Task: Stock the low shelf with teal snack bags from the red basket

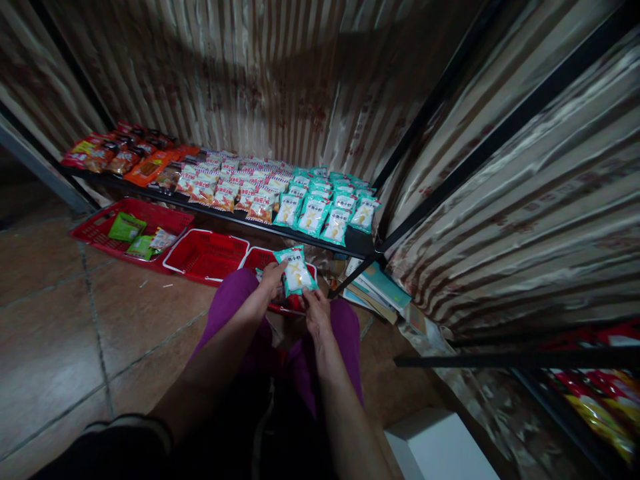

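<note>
I hold a teal snack packet (pixel 295 270) upright between both hands above my knees in purple trousers. My left hand (pixel 271 277) pinches its left edge and my right hand (pixel 317 315) grips its lower right corner. Just beyond it a low black shelf (pixel 360 245) carries rows of matching teal packets (pixel 325 208), red-and-white packets (pixel 227 187) and orange packets (pixel 125 157). A red basket (pixel 260 257) lies on the floor right under the held packet.
Two more red baskets (pixel 206 255) (pixel 95 230) sit on the tiled floor at left, one holding green packets (pixel 126 227). Books (pixel 380 287) lie stacked under the shelf's right end. Striped curtain walls stand behind and right. A white box (pixel 440 447) and another packet shelf (pixel 600 400) are at lower right.
</note>
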